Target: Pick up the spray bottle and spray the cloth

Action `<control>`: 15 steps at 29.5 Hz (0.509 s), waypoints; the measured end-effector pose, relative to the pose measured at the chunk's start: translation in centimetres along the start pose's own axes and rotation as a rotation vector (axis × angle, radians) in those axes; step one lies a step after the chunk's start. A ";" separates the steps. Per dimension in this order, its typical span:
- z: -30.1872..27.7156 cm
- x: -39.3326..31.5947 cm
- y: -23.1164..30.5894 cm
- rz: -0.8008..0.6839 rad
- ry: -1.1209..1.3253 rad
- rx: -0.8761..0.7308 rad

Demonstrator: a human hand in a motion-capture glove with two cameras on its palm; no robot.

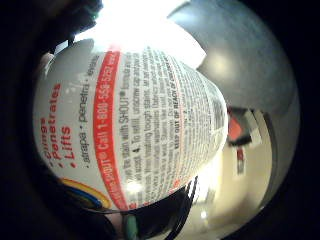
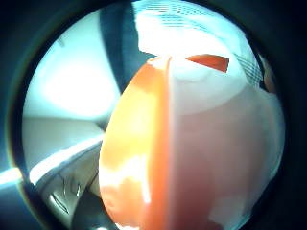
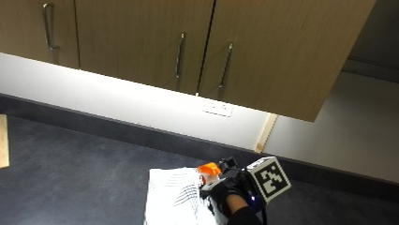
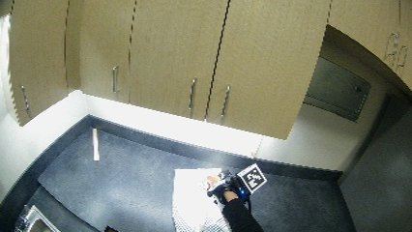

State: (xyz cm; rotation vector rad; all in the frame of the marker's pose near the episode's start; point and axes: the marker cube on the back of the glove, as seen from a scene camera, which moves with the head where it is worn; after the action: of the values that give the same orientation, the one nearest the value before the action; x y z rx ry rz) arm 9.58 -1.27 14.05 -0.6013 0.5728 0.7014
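Note:
In the outside view my gloved right hand (image 3: 225, 193) grips a spray bottle (image 3: 209, 169) with an orange spray head, held upright over the right edge of a white cloth (image 3: 171, 197). The cloth has thin dark lines and lies flat on the dark countertop (image 3: 81, 164). The bottle's white label with red and black print (image 1: 130, 130) fills the little finger side palm view. Its orange spray head (image 2: 144, 158) fills the thumb side view, with the checked cloth (image 2: 182, 14) behind it. The wide view shows the same hand (image 4: 227, 189), bottle (image 4: 211, 181) and cloth (image 4: 190, 200).
Wooden wall cabinets (image 3: 187, 42) hang over the counter, with a white socket (image 3: 217, 108) on the wall behind. A pale wooden board (image 4: 95, 144) lies far left on the counter. A sink corner (image 4: 29, 220) shows at the near left.

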 end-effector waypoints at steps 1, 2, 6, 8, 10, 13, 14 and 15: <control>0.5 0.4 0.3 -0.056 -0.026 0.073; 0.6 0.3 0.5 -0.131 -0.071 0.138; 0.3 -0.1 1.6 -0.396 -0.249 0.323; 0.4 -0.2 1.8 -0.478 -0.306 0.368; 0.6 -0.4 2.1 -0.534 -0.342 0.393; 1.3 -0.9 3.0 -0.576 -0.366 0.407; 1.5 -1.2 3.3 -0.586 -0.370 0.407; 1.8 -1.5 3.6 -0.596 -0.374 0.405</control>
State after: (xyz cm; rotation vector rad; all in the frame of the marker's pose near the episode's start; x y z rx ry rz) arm 6.52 1.56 15.13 -0.2255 0.1551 0.1142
